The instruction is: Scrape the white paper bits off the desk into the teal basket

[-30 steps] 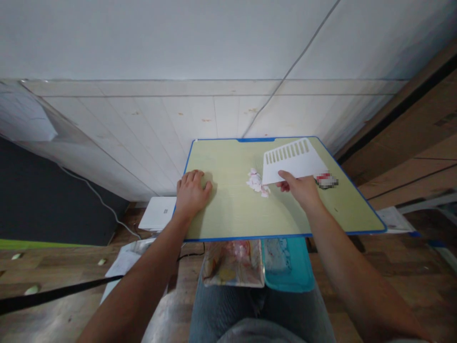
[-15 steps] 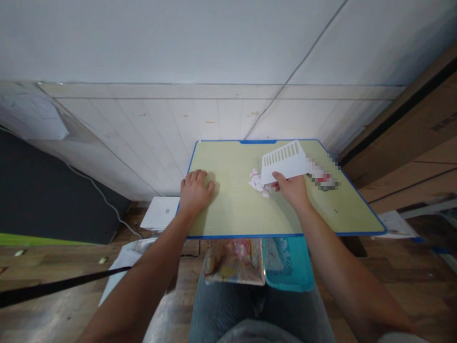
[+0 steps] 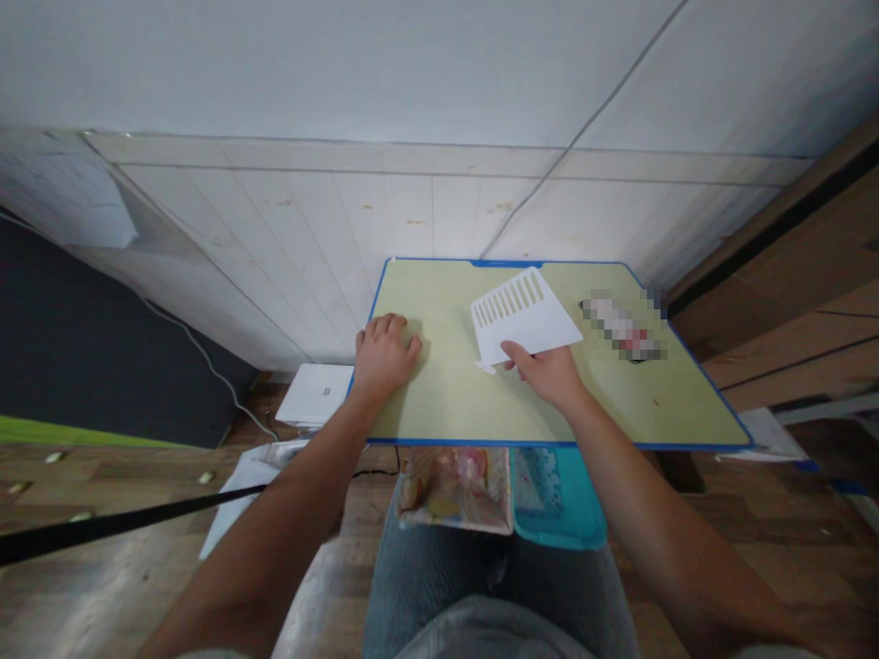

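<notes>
My right hand (image 3: 542, 369) pinches the lower edge of a white slotted sheet (image 3: 526, 322), paper or thin card by its look, with the thumb on top. A row of long slots runs along the sheet's far side. It is held tilted above the pale yellow tabletop (image 3: 446, 403). White paper scraps (image 3: 486, 367) peek out under its near left corner; the rest of them are hidden. My left hand (image 3: 388, 352) lies on the table's left edge, fingers loosely apart, holding nothing.
A pixelated object (image 3: 622, 328) lies on the table's right side. Below the front edge, over my lap, are a patterned tray (image 3: 453, 517) and a turquoise container (image 3: 569, 526). A white box (image 3: 312, 394) stands left of the table; the wall is right behind it.
My right hand has moved the slotted sheet left and turned it, now covering most of the paper scraps. My left hand stays on the table edge. The view has shifted slightly.
</notes>
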### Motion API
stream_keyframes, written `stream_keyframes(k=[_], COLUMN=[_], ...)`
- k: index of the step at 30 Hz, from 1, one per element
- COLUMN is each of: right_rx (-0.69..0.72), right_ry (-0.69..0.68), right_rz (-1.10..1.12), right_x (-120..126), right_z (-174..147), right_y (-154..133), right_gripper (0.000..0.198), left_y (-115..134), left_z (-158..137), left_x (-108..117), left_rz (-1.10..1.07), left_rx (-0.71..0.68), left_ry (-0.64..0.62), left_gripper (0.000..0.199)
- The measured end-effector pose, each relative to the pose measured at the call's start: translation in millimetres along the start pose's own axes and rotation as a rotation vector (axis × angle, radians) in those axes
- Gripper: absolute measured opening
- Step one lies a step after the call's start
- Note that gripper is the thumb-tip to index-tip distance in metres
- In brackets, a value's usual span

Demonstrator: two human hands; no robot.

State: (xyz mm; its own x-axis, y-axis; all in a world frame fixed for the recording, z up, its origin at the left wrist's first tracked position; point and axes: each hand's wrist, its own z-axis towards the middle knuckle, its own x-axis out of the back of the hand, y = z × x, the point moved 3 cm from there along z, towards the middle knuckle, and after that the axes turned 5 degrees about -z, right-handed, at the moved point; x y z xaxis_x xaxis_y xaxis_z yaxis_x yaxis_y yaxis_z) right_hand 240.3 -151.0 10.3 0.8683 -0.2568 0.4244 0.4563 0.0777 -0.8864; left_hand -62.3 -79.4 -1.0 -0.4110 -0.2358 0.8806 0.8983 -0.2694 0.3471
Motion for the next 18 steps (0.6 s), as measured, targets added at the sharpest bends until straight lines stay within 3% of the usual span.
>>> stream_keyframes(k=[14,18], right_rx=[-0.092,-0.1], right_ry=[0.167,0.092], right_rz=[0.076,0.043], right_x=[10.2,10.3], right_z=[-41.1,-60.9], right_y=[7.8,8.7], right_gripper=[0.058,0.063], left_y=[1.7,1.4], left_z=[0.5,1.1], left_x=[0.4,-0.2], left_rz=[-0.015,-0.02], left_rx=[0.01,0.01], left_ry=[-0.01,-0.016], left_gripper=[0.044,0.044])
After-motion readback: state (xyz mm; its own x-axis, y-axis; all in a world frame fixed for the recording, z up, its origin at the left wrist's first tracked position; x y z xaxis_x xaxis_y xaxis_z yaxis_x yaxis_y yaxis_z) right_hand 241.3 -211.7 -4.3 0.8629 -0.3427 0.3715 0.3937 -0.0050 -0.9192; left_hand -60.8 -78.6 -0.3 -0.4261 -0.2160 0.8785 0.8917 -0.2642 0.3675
